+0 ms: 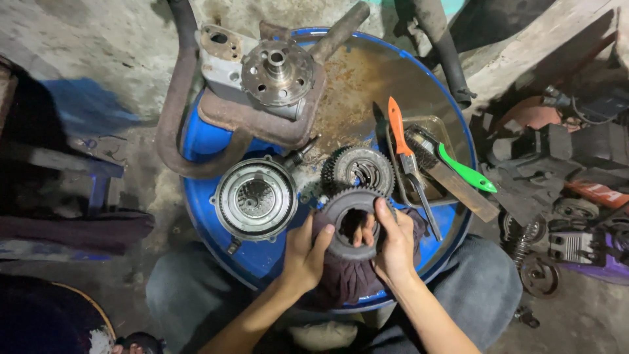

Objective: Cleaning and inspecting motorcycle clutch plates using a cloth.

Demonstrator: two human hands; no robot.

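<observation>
The work surface is the flat top of an upturned blue drum, rusted across its far half. It stands on a concrete floor.

Items lying directly on the drum top:
- A round clutch housing sits at the near left.
- A stacked gear cluster lies just right of the housing.
- A rusty pipe assembly with a flanged hub rests across the far left edge.
- A shallow clear tray occupies the right side and holds an orange-handled tool and a green-handled brush.
- A dark cloth drapes over the near rim.
</observation>
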